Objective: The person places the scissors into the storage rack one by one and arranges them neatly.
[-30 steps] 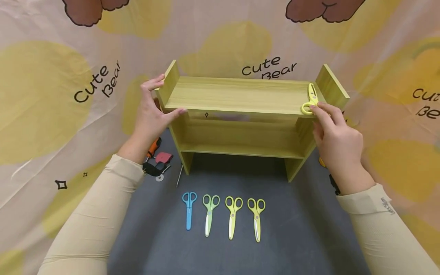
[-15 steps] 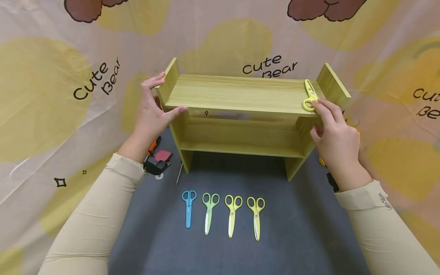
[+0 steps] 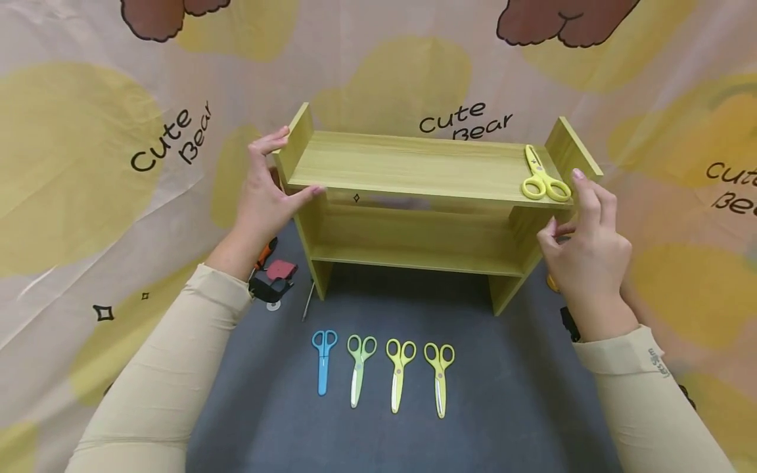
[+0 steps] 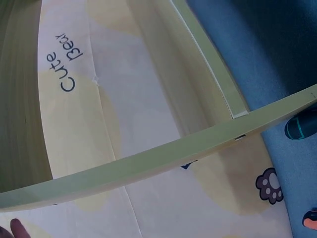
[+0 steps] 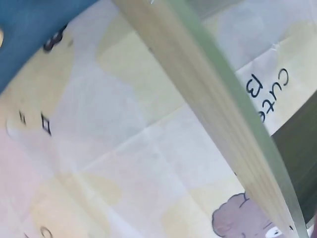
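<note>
My left hand (image 3: 266, 184) grips the left end of a small pale-wood shelf (image 3: 414, 167), fingers around the side panel and thumb along the top board's front edge. Its fingertips (image 4: 19, 229) show at a corner of the left wrist view, beneath the panel edge. Yellow scissors (image 3: 541, 180) lie on the top board at its right end, blades pointing back and both handle loops visible. Just right of them, my right hand (image 3: 591, 256) holds nothing, its index fingertip beside the right side panel (image 3: 570, 148) and its thumb apart below.
In front of the shelf lie blue scissors (image 3: 323, 361), green scissors (image 3: 359, 371) and two yellow pairs (image 3: 399, 374) in a row on the dark table (image 3: 503, 407). An orange-handled screwdriver (image 3: 266, 253) and a red piece (image 3: 281, 269) sit at left. Printed cloth (image 3: 378, 72) hangs behind.
My right hand has let go of the yellow scissors and shifted right, uncovering their second loop. Over the second, their blades swung slightly left. My left hand stays on the shelf.
</note>
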A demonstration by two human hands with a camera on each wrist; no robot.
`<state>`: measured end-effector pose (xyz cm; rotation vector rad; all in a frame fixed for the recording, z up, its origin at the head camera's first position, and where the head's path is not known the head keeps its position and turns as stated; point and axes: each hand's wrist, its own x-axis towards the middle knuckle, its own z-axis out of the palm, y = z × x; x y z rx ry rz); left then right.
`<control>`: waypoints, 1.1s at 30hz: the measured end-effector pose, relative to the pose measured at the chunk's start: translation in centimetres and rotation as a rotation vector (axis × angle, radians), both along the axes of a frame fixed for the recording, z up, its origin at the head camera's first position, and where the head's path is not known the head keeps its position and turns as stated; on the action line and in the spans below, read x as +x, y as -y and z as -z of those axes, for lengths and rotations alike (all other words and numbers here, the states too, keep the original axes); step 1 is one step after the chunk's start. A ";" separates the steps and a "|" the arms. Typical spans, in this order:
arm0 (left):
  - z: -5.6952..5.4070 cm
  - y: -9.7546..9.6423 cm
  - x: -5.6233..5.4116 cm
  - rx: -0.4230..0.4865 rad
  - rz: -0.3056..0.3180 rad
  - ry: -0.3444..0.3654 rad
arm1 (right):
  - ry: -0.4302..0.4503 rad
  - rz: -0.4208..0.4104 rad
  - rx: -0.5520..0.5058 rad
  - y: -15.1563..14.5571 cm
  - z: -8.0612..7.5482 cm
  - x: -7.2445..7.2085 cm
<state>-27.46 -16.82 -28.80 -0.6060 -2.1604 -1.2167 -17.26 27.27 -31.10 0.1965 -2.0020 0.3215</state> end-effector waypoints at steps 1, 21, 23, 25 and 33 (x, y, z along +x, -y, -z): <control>0.0 0.0 -0.1 0.003 0.002 -0.001 | -0.026 -0.011 -0.047 0.1 0.2 0.3; 0.0 0.0 0.0 0.011 0.009 -0.001 | 0.477 -0.274 0.183 6.3 12.8 2.8; 0.0 -0.1 0.0 0.007 0.006 0.009 | 0.606 -0.264 0.165 6.6 13.7 3.1; 0.0 -0.1 0.0 0.008 0.005 0.015 | 0.755 -0.262 0.133 6.9 14.7 3.4; 0.0 -0.1 -0.1 0.017 0.010 0.029 | 1.313 -0.217 0.001 7.7 18.3 4.4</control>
